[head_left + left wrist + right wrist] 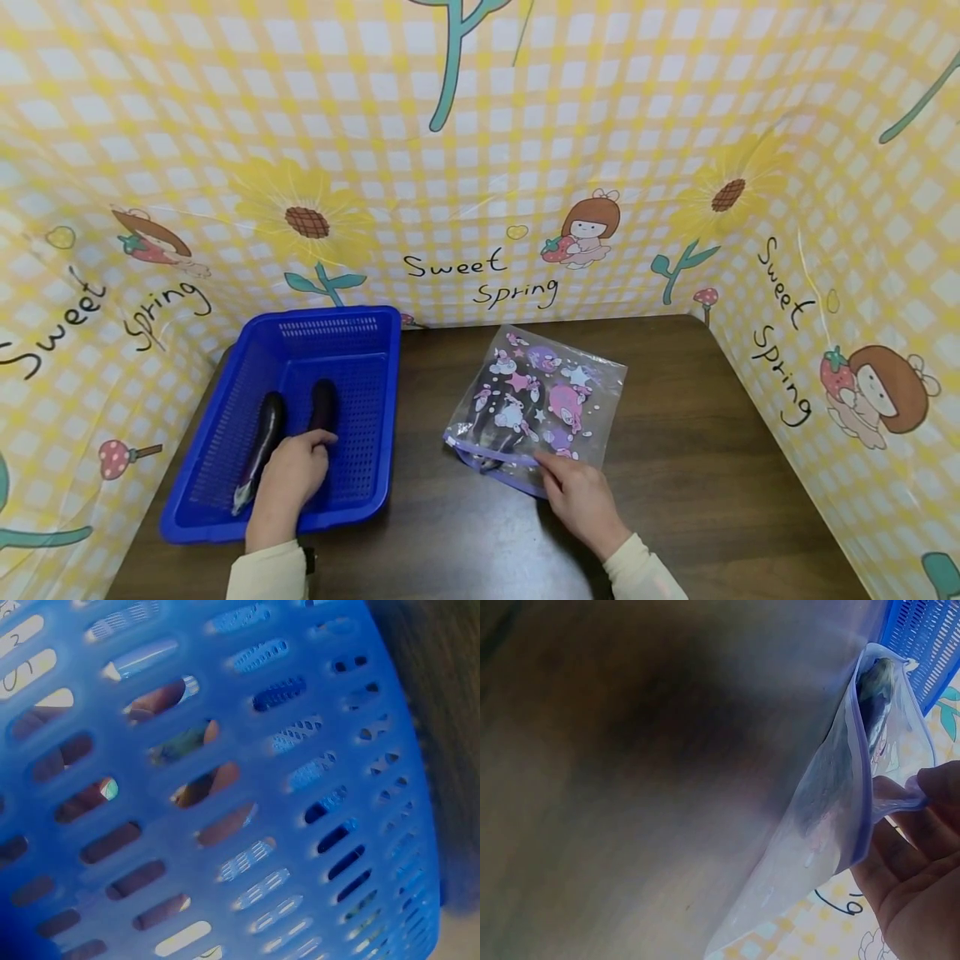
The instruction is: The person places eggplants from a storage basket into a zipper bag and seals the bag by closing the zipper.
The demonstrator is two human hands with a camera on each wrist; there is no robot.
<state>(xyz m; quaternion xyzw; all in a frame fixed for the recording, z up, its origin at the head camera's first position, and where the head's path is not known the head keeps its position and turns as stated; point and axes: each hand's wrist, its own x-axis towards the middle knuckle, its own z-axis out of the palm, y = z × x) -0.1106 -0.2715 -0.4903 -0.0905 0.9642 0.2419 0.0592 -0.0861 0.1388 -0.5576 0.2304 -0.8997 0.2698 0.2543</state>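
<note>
My left hand (292, 471) reaches into a blue plastic basket (384, 433) and grips the near end of a dark eggplant (323, 400). The hand covers part of that eggplant. A second eggplant (268, 429) lies just left of the hand, stem end toward me. In the left wrist view the slotted basket wall (259, 780) hides most of the hand. My right hand (585, 500) pinches the purple zip edge of a clear printed zip bag (562, 400), holding its mouth apart. Inside the bag an eggplant (877, 701) shows, its stem end near the opening.
The basket and bag lie side by side on a dark wood table (675, 433). Yellow checked cloth (420, 192) with cartoon prints stands behind the table and along both sides. The basket's raised rim surrounds the left hand.
</note>
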